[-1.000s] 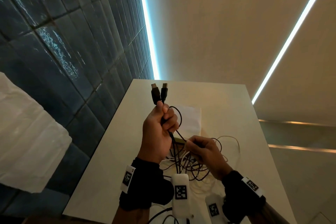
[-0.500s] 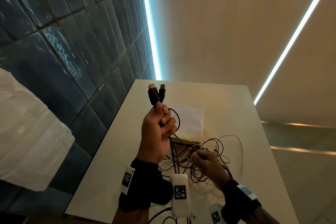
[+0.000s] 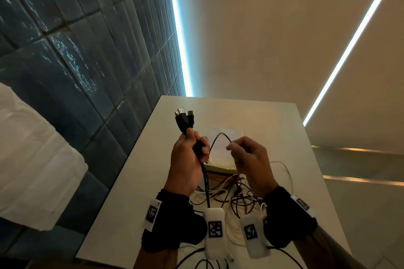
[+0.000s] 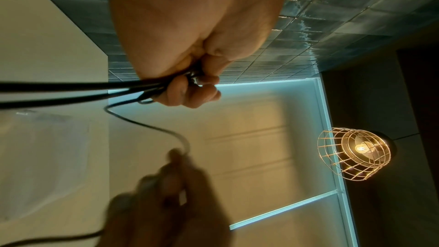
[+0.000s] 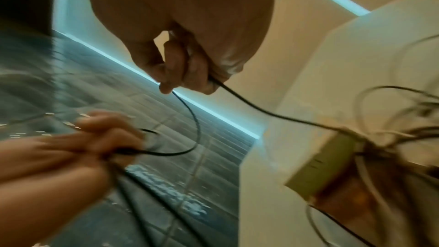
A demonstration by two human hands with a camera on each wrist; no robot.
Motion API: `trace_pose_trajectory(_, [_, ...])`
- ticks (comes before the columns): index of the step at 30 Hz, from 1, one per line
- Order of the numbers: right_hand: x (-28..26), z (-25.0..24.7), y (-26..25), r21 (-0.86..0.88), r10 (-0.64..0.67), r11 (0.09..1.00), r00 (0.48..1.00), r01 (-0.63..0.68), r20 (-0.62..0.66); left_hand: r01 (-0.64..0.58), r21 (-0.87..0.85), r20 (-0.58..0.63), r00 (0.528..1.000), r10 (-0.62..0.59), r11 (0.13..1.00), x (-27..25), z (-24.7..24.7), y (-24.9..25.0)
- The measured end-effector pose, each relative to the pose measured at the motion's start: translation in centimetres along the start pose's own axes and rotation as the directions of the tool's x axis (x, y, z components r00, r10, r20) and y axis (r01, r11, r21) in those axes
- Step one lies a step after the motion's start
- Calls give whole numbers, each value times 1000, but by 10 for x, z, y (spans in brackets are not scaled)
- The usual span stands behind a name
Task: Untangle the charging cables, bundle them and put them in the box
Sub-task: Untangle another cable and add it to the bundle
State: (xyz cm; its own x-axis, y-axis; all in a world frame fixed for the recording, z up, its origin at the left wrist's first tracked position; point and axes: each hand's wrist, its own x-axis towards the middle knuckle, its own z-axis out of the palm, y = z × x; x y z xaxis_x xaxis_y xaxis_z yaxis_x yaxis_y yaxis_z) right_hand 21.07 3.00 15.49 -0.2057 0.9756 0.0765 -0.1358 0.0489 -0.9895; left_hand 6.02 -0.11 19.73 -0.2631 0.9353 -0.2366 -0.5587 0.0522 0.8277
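Both hands are working above the box (image 3: 220, 165): the left hand (image 3: 188, 159) is gripping the plug ends (image 3: 184, 119) together while the right hand (image 3: 249, 159) is pinching a black cable (image 3: 218, 137), drawing it clear for bundling.

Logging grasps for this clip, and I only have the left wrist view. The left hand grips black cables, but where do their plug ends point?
Observer: In the head view the plug ends stick up side by side from the top of the left hand. The black cables hang below it.
Operator: The other hand is blurred here. Is it holding anything?
Observer: The right hand pinches a thin black cable that arcs over from the left hand.
Operator: Any box?
Observer: Yes, the box sits on the table just beyond the hands. A tangle of cables lies in front of it.
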Motion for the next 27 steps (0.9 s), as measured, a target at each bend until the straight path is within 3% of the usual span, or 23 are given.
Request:
trace_pose_trajectory(4, [-9, 16, -35, 66, -110, 993, 965, 97, 238, 60, 10, 13, 998, -61, 998, -2, 4, 1])
trace_pose_trajectory(9, [-20, 19, -14, 34, 11, 999, 921, -26, 388, 105, -164, 137, 987, -83, 981, -7, 7, 11])
trace_pose_trajectory(14, [-28, 3, 22, 56, 177, 976, 914, -211, 364, 36, -258, 183, 983, 12, 966, -3, 3, 15])
trace_pose_trajectory(23, [-34, -25, 91, -166, 281, 956, 923, -243, 263, -50, -215, 169, 982, 87, 975, -1, -1, 18])
trace_pose_trajectory(27, [-36, -29, 102, -157, 288, 954, 925, -255, 247, -79, -178, 153, 982, 107, 981, 0, -3, 22])
